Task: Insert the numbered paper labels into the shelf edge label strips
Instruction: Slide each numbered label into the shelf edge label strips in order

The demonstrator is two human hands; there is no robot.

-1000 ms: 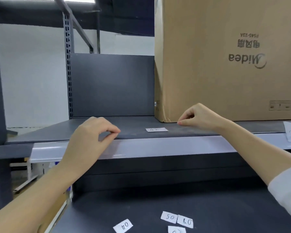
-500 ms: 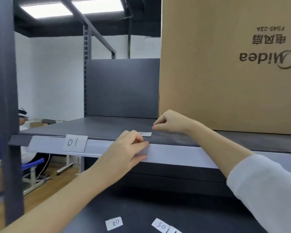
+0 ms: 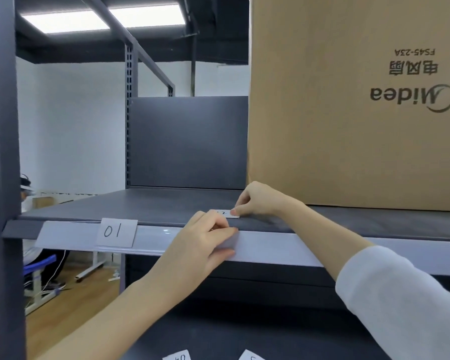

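Note:
A clear plastic label strip (image 3: 276,249) runs along the front edge of the dark grey shelf (image 3: 151,205). A white paper label marked "01" (image 3: 117,232) sits in the strip near its left end. My left hand (image 3: 204,241) pinches the strip at its middle, thumb under and fingers over its top edge. On the shelf just behind, a small white paper label (image 3: 225,213) lies flat, and the fingertips of my right hand (image 3: 256,200) are closed on its right edge. Its number is partly hidden.
A large Midea cardboard box (image 3: 353,100) stands on the shelf at right, close behind my right hand. Two loose labels (image 3: 177,356) (image 3: 250,356) lie on the lower shelf at the bottom edge. A grey upright post (image 3: 3,178) stands at left. A seated person (image 3: 26,193) is beyond it.
My view has shifted left and lower, bringing the "01" label into sight. My left hand slid right along the strip. My right hand came left onto the loose label on the shelf.

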